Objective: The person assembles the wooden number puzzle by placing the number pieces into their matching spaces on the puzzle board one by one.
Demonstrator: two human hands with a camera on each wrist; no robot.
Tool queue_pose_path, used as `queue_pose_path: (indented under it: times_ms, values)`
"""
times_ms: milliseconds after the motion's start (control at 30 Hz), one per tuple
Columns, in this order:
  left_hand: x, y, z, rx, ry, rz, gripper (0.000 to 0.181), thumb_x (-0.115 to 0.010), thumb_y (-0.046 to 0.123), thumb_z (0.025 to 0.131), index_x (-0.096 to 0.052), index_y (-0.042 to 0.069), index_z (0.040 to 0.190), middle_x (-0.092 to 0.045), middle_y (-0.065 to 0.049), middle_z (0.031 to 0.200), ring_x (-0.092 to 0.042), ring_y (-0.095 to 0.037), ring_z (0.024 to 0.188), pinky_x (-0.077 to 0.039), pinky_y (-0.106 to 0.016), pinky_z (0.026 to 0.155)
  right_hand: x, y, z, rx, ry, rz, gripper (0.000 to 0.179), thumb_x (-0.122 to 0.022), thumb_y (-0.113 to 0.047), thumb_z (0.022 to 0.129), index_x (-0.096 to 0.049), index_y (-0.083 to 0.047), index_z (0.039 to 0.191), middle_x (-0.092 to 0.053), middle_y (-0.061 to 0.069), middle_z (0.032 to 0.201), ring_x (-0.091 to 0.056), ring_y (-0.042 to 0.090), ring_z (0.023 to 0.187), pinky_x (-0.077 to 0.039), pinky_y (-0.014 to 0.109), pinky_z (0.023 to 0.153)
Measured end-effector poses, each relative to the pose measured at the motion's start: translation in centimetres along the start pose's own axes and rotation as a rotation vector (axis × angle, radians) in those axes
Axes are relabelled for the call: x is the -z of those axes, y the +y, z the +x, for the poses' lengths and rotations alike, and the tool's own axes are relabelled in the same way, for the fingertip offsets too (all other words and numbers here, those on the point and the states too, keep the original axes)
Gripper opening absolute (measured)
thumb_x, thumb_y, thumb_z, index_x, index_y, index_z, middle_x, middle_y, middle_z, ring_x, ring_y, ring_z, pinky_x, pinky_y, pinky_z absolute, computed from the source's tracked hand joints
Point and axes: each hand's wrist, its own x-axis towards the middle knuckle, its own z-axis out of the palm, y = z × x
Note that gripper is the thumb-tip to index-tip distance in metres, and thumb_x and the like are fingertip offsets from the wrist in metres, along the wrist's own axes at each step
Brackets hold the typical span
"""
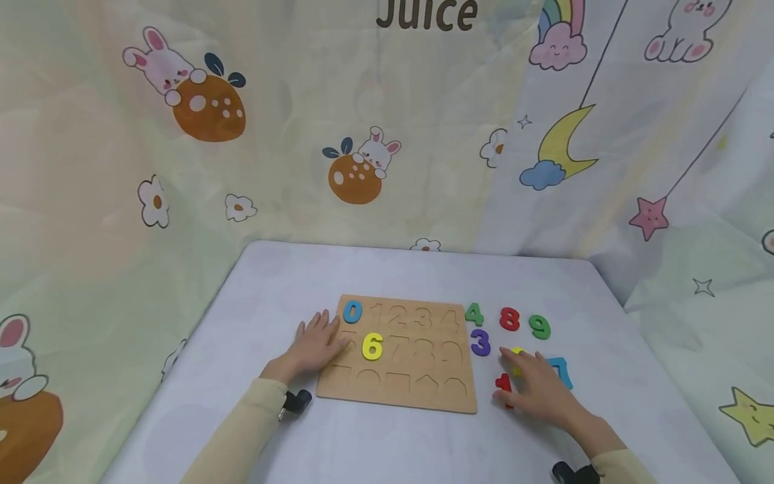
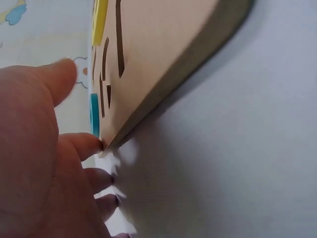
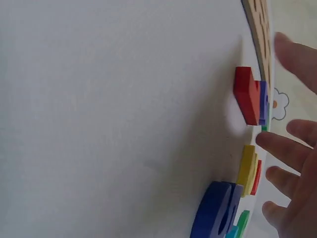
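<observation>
A wooden number board (image 1: 396, 370) lies on the white table, with a blue 0 (image 1: 353, 312) at its upper left and a yellow 6 (image 1: 372, 347) in the middle row. My left hand (image 1: 314, 344) rests at the board's left edge, fingers spread. Over the loose numbers on the right hovers my right hand (image 1: 538, 386), its fingers apart and nothing held. Beneath or beside it are a red 1 (image 1: 504, 390), a partly covered yellow number (image 1: 517, 360) and a blue 7 (image 1: 561, 372). A dark blue piece (image 3: 212, 210) shows only in the right wrist view.
Right of the board lie a green 4 (image 1: 474, 314), a purple 3 (image 1: 480, 343), a red 8 (image 1: 510, 319) and a green 9 (image 1: 539, 327). A printed cloth (image 1: 290, 101) hangs behind the white table (image 1: 375, 450).
</observation>
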Motion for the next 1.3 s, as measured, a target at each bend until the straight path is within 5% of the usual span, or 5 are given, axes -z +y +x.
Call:
queue_pose_path:
  times_ms: [333, 567, 733, 1000, 1300]
  values:
    - [0.4, -1.0, -0.5, 0.030, 0.040, -0.124, 0.064, -0.060, 0.029, 0.096, -0.036, 0.003, 0.150, -0.025, -0.018, 0.159, -0.011, -0.039, 0.148, 0.001, -0.061, 0.119, 0.1, -0.5, -1.9, -0.049, -0.081, 0.023, 0.071, -0.089, -0.034, 0.065, -0.063, -0.015, 0.127, -0.062, 0.007, 0.127, -0.052, 0.034, 0.124, -0.023, 0.069, 0.111]
    - [0.1, -1.9, -0.4, -0.003, 0.074, -0.205, 0.058, -0.062, 0.024, 0.095, -0.042, 0.006, 0.147, -0.030, -0.011, 0.158, -0.010, -0.036, 0.149, 0.005, -0.056, 0.120, -0.2, -0.4, -2.7, -0.021, -0.044, 0.029, 0.060, -0.088, -0.027, 0.069, -0.066, -0.018, 0.125, -0.062, 0.005, 0.129, -0.051, 0.034, 0.124, -0.047, 0.062, 0.097]
    - [-0.1, -2.1, -0.5, -0.016, 0.124, -0.290, 0.051, -0.063, 0.018, 0.095, -0.049, 0.006, 0.143, -0.034, -0.008, 0.156, -0.013, -0.033, 0.149, 0.004, -0.049, 0.122, -0.3, -0.4, -2.5, 0.002, -0.019, 0.038, 0.060, -0.086, -0.024, 0.072, -0.065, -0.015, 0.127, -0.057, 0.009, 0.138, -0.045, 0.040, 0.131, -0.043, 0.065, 0.100]
    - [-0.7, -2.0, -0.2, 0.029, 0.217, -0.339, 0.040, -0.052, 0.007, 0.097, -0.057, 0.008, 0.136, -0.042, -0.006, 0.152, -0.020, -0.032, 0.148, 0.000, -0.047, 0.123, -0.6, -0.4, -2.3, -0.011, 0.028, 0.058, 0.054, -0.087, -0.023, 0.071, -0.068, -0.016, 0.121, -0.065, 0.005, 0.125, -0.054, 0.034, 0.121, -0.049, 0.059, 0.097]
    - [-1.4, -1.6, 0.3, 0.060, 0.208, -0.390, 0.040, -0.053, 0.006, 0.096, -0.059, 0.012, 0.134, -0.043, -0.003, 0.152, -0.020, -0.029, 0.148, -0.001, -0.045, 0.123, -1.0, 0.3, -2.8, -0.016, 0.028, 0.114, 0.053, -0.087, -0.020, 0.071, -0.067, -0.017, 0.120, -0.064, 0.005, 0.127, -0.054, 0.033, 0.122, -0.049, 0.058, 0.098]
